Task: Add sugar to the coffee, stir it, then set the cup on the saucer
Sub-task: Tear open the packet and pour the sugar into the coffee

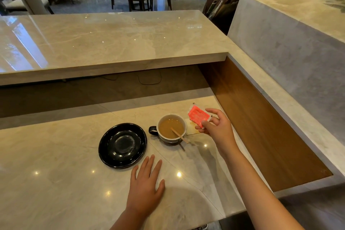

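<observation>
A cup (162, 137) with a dark handle on its left holds light brown coffee, and a wooden stir stick (179, 135) leans inside it toward the right. My right hand (217, 127) pinches a red sugar packet (198, 116) just right of and slightly above the cup's rim. An empty black saucer (122, 145) sits on the marble counter left of the cup. My left hand (146, 183) lies flat on the counter, fingers apart, in front of the saucer and cup, holding nothing.
A raised marble ledge (112, 43) runs across behind the work surface. A wooden side panel (257, 123) and a stone wall close off the right. A pale square card or coaster (192, 129) lies under the packet, beside the cup. Chairs stand in the background.
</observation>
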